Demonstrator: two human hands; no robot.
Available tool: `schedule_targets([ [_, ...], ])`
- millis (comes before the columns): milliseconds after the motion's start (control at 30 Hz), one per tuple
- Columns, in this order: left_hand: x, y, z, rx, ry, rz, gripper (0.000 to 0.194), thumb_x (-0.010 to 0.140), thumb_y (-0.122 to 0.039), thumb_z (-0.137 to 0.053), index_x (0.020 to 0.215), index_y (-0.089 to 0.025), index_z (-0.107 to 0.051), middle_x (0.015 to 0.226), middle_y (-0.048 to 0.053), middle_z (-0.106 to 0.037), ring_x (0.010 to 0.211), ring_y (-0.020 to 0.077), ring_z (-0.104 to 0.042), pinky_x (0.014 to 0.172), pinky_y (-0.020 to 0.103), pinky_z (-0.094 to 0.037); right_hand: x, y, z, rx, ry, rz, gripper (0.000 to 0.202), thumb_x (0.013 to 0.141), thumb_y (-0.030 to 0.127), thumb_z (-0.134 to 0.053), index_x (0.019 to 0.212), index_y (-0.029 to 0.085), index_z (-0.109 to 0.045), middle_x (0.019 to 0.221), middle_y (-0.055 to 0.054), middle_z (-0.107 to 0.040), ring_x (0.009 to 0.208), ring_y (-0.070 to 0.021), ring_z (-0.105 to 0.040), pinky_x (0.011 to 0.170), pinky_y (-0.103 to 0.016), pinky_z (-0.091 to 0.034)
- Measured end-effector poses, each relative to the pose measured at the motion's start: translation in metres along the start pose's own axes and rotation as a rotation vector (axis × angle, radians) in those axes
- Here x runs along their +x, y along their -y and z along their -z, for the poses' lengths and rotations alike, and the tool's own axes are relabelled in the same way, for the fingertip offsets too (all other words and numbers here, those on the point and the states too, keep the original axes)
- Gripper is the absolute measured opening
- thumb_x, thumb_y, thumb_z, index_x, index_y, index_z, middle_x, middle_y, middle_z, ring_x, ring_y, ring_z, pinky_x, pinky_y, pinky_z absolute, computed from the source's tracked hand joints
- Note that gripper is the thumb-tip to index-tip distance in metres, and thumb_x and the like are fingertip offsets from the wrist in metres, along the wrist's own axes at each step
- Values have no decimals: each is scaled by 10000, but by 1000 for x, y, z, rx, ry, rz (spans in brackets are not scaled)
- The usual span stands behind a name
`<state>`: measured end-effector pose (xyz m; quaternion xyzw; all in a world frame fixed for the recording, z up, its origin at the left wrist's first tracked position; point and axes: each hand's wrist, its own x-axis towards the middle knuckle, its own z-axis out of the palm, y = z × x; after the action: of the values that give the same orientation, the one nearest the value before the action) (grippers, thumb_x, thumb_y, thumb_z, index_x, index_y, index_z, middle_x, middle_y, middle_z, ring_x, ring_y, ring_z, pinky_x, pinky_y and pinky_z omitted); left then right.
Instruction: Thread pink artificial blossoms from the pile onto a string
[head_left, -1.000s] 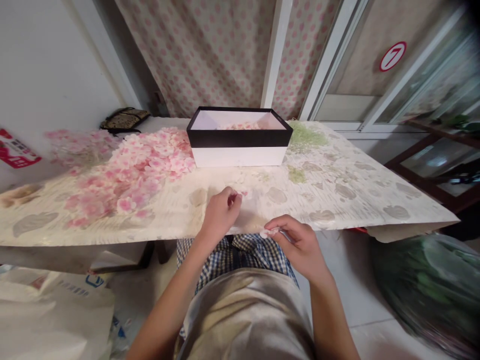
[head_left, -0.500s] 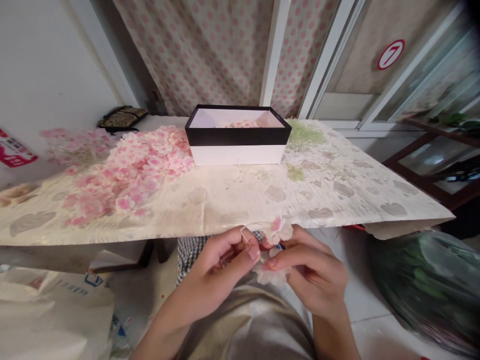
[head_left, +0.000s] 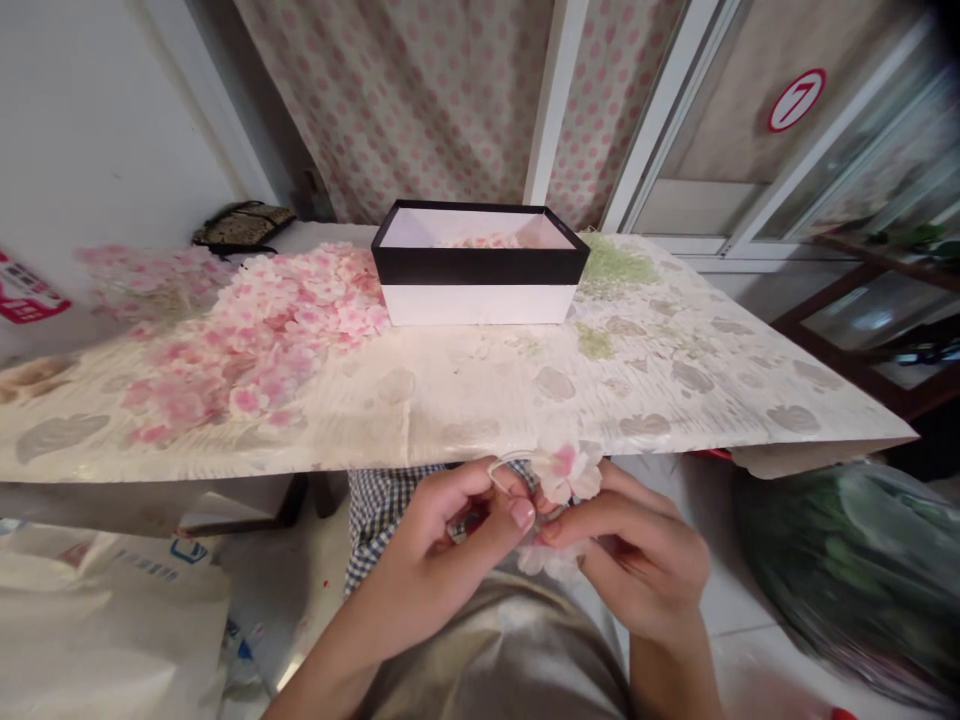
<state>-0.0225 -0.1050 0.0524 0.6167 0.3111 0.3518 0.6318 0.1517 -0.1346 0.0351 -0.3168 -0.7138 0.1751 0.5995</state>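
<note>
In front of my lap, just below the table edge, both hands meet around an artificial flower sprig. Its white blossom (head_left: 564, 470) with a pink centre sticks up above my fingers, and a second pale flower (head_left: 551, 555) shows below them. My left hand (head_left: 465, 540) is closed, thumb and forefinger pinching a thin pale stem (head_left: 504, 466) that loops up over the fingers. My right hand (head_left: 637, 545) is closed too, thumb and fingers gripping the sprig just under the blossom. The fingertips partly hide where the stem and flowers join.
On the patterned tablecloth (head_left: 465, 390) lies a heap of pink flowers (head_left: 255, 330) at left. A black-rimmed white box (head_left: 480, 290) with flowers inside stands at the back. Green sprigs (head_left: 619, 262) lie right of it. A full dark plastic bag (head_left: 847, 570) is on the floor at right.
The blossom has turned more toward me and shifted slightly right. Both hands have moved slightly right, still holding the sprig between them. The camera view has shifted slightly.
</note>
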Motion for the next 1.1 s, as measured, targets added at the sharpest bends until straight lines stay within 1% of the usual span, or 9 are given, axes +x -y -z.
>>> schedule_targets([
  [500,4,0,-11,154,-51,-61,262,915,-376,-559,750,-172,-575,688,-3,-527,624,108,-453,537,215,-336,-7,-1,-6,-97,-102,24,245,769,-17,-629,819,223,-634,834,-5,-637,690,-129,-617,558,-252,-496],
  [567,6,-1,-3,243,-79,-36,316,903,-375,-560,669,-163,-553,623,-12,-503,588,99,-435,527,214,-323,-7,-2,-1,-70,-10,-62,246,796,-16,-600,835,226,-613,828,3,-640,722,-123,-625,607,-246,-503],
  [667,7,-4,22,384,-111,23,423,884,-414,-553,548,-161,-519,490,-25,-439,485,88,-386,484,222,-294,-2,-7,14,-76,370,-279,241,823,-17,-561,818,222,-589,772,31,-657,696,-101,-627,626,-221,-492],
  [767,2,-8,50,367,-298,2,438,874,-457,-518,540,-177,-561,435,-19,-438,417,94,-387,443,231,-278,24,-23,25,26,680,-413,192,829,26,-581,766,206,-602,716,35,-658,642,-94,-623,584,-206,-489],
  [833,0,-9,62,320,-438,-31,438,871,-447,-518,522,-185,-556,426,-18,-430,401,93,-378,435,235,-271,61,-40,25,204,585,-371,115,846,123,-622,766,204,-607,731,24,-666,660,-105,-651,603,-219,-527],
  [900,-1,-9,68,300,-494,-56,430,871,-430,-525,517,-187,-553,435,-16,-438,410,94,-385,447,236,-285,109,-59,21,220,48,-260,89,844,171,-636,785,220,-589,761,27,-648,722,-109,-659,700,-249,-555],
  [933,0,-9,68,302,-491,-64,426,871,-427,-526,521,-187,-556,435,-17,-437,414,94,-385,450,235,-287,134,-69,19,178,-104,-226,119,803,170,-678,874,231,-604,864,12,-665,827,-130,-673,789,-282,-559],
  [1033,3,-8,67,330,-424,-73,413,875,-437,-519,552,-183,-564,437,-23,-420,429,98,-383,446,228,-285,190,-90,17,70,-37,-327,556,740,176,-714,1251,269,-513,1183,-64,-629,1012,-211,-674,902,-394,-543],
  [1100,6,-6,67,332,-407,-92,391,888,-439,-512,596,-182,-553,481,-28,-433,457,96,-393,457,218,-303,199,-96,22,-40,-42,-304,660,761,204,-684,1359,304,-422,1349,-88,-534,1153,-256,-617,935,-429,-526],
])
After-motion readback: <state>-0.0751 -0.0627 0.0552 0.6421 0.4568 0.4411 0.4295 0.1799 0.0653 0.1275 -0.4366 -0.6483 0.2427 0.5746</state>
